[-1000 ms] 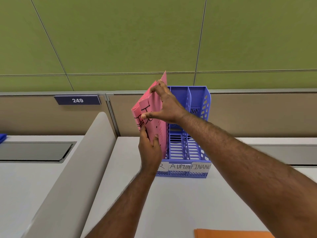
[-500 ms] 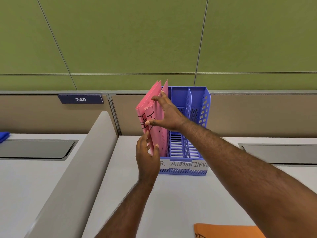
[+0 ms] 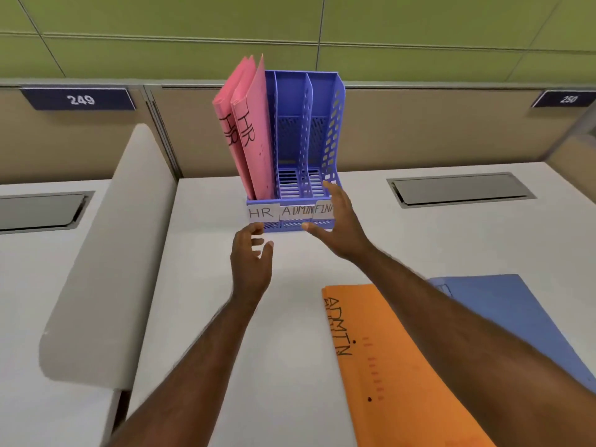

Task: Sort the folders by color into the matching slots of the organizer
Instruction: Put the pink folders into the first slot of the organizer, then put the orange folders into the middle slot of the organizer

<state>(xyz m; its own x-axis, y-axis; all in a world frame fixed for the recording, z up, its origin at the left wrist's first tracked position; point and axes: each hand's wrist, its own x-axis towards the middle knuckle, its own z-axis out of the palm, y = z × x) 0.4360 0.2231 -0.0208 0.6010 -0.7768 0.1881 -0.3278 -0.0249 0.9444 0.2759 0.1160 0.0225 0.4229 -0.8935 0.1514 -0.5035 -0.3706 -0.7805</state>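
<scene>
I see the desk running wide under both arms, and on it the blue organizer stands against the partition, its three slots labelled HR, ADMIN and FINA-something. Two pink folders stand in the leftmost slot, leaning left and rising well above the rim. I judge that lean the main risk: they are tall and loosely propped, so a knock to the organizer could tip them out over the side.

The orange folder marked ADMIN lies flat near my right forearm, overlapping a blue folder beneath it. Dragging the orange one carelessly could pull the blue one toward the desk edge, or I could lift both and drop them into one slot.

My right hand hovers spread and empty at the organizer's front right corner; whether it touches the label I cannot tell. My left hand is relaxed, holding nothing, just before the HR label.

Compared with a moment earlier, both hands have let go of the pink folders and dropped low.
</scene>
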